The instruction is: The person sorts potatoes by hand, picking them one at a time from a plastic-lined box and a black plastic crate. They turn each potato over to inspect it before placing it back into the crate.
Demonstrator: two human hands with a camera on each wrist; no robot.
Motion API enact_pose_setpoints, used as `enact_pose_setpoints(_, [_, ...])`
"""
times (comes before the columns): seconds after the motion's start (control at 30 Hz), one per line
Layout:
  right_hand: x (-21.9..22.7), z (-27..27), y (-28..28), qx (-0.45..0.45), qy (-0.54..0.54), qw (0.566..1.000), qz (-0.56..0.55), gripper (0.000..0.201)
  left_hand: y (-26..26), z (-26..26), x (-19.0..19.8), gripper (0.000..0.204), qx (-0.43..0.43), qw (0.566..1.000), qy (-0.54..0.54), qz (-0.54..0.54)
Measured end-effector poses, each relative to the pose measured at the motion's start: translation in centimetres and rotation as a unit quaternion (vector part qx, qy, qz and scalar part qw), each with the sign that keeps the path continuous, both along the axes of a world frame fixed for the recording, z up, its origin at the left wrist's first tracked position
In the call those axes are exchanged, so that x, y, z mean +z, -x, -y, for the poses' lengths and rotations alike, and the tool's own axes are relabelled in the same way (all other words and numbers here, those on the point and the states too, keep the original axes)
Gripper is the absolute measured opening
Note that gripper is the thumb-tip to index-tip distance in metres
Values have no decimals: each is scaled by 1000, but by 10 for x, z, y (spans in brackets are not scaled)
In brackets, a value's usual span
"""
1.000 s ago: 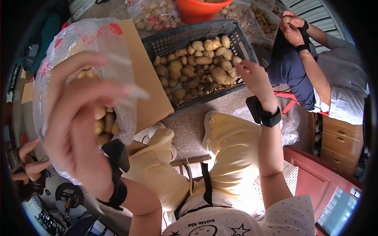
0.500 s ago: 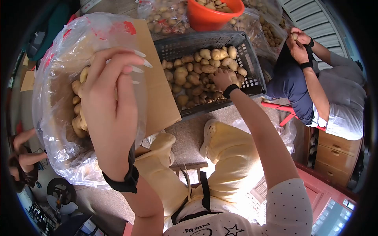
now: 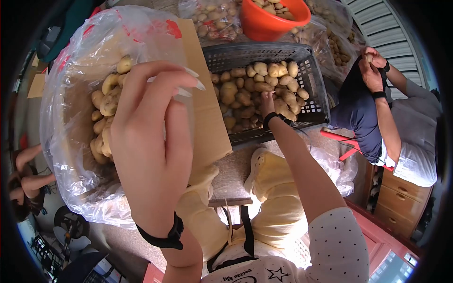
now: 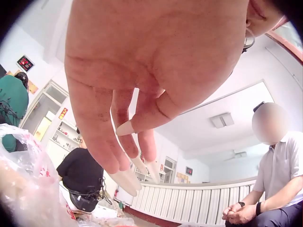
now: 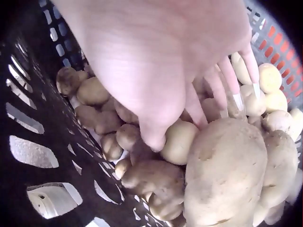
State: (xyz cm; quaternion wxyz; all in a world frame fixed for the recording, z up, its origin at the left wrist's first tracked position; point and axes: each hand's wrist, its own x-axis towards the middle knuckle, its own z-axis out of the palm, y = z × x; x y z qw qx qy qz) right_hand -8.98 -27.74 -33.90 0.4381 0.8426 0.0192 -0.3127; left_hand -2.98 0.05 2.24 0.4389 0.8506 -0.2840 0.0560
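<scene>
My left hand (image 3: pixel 153 137) is raised above a plastic-lined box (image 3: pixel 75 127) holding potatoes (image 3: pixel 110 102); its fingers bend loosely. Nothing shows between the thumb and fingers of that hand (image 4: pixel 142 71) in the left wrist view. Inside a black slatted crate (image 3: pixel 255 48), my right hand (image 3: pixel 268 106) reaches down among more potatoes (image 3: pixel 229 92). Seen from the right wrist, this hand (image 5: pixel 170 61) spreads its fingers over the pile, the thumb and one finger touching a round potato (image 5: pixel 180 141). A large potato (image 5: pixel 225 175) lies just beside it.
Behind the crate stand an orange basin (image 3: pixel 269 23) of potatoes and bags of potatoes (image 3: pixel 210 19). A cardboard flap (image 3: pixel 207 108) lies between box and crate. At the right, a seated person (image 3: pixel 401 127) holds a small item in both hands.
My right hand has moved from the crate's right end leftward and down into the pile. My left hand has shifted a little right and remains raised. The view has shifted, so the crate appears farther right.
</scene>
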Motion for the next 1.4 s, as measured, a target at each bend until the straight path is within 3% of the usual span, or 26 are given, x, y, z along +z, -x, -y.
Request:
enact_pose_setpoints(0.57, [-6, 2, 2, -78, -66, 990, 101, 33, 2, -1, -1, 21, -12, 999, -20, 22])
enact_pose_setpoints(0.67, [-10, 7, -5, -44, -37, 997, 58, 50, 1, -2, -1, 22, -11, 1000, 4, 22])
enact_pose_setpoints(0.73, [1, 4, -10, -49, -44, 991, 113, 43, 0, -3, 0, 22, -4, 1000, -8, 26])
enact_pose_setpoints(0.8, [43, 0, -17, -147, -247, 946, 150, 40, 0, -3, -1, 22, -2, 1000, -3, 30])
enact_pose_setpoints(0.83, [56, 2, -19, -146, -245, 946, 151, 40, -1, -4, -1, 22, -1, 999, -1, 35])
enact_pose_setpoints(0.87, [69, 4, -19, -239, -375, 881, 163, 40, -1, -5, -1, 22, -2, 999, 2, 36])
enact_pose_setpoints(0.9, [83, 7, -19, -325, -494, 788, 171, 40, -2, -7, -1, 22, -5, 999, 3, 38])
enact_pose_setpoints(0.93, [104, 5, -19, -325, -492, 788, 174, 40, -3, -8, -1, 22, -8, 999, 4, 40])
enact_pose_setpoints(1.0, [142, -4, -16, -398, -720, 530, 208, 42, -1, -8, 0, 21, -4, 999, 6, 34])
enact_pose_setpoints(1.03, [148, -7, -15, -443, -757, 439, 194, 41, -1, -8, 1, 21, 3, 1000, 7, 28])
enact_pose_setpoints(1.07, [158, -9, -13, -441, -757, 438, 200, 41, -1, -7, 0, 21, -1, 999, 9, 32])
enact_pose_setpoints(1.13, [185, -18, -3, -449, -832, 280, 166, 44, -4, -9, -4, 20, -3, 999, 6, 37])
enact_pose_setpoints(1.23, [244, -44, 17, -442, -846, 242, 174, 50, -6, -9, -9, 19, -3, 999, -6, 44])
enact_pose_setpoints(1.33, [280, -64, 39, -391, -865, 270, 160, 54, -5, -11, -8, 19, -14, 999, -12, 40])
enact_pose_setpoints(1.37, [285, -72, 45, -405, -868, 233, 166, 54, -5, -11, -9, 19, -16, 999, -12, 40])
enact_pose_setpoints(1.4, [287, -77, 51, -403, -869, 234, 165, 54, -5, -12, -10, 18, -9, 999, -7, 50])
